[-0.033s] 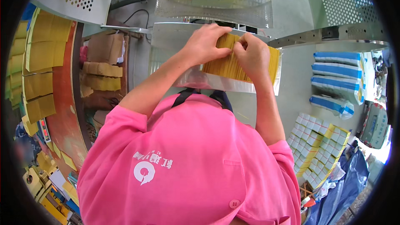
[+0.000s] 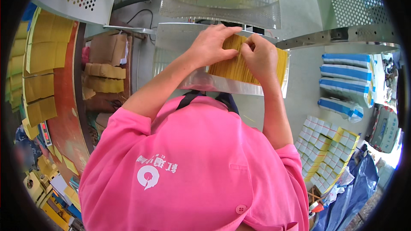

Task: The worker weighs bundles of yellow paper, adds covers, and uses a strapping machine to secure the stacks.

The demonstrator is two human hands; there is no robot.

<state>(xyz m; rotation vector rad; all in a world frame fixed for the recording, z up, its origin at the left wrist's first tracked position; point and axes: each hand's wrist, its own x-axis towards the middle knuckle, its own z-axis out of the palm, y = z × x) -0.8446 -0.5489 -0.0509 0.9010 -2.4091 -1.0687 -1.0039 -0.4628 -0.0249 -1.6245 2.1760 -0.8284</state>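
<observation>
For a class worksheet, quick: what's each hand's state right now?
Left hand: open, thumb over the yellow stack.
Right hand: curled closed over the stack; hold unclear.

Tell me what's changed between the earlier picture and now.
Very little: the left hand's fingertips seem to reach slightly farther right. Nothing visibly taken hold of or let go. Both hands stay at the yellow stack, the right hand curled over it; the stack's place and the blue-and-white packs look the same.
</observation>
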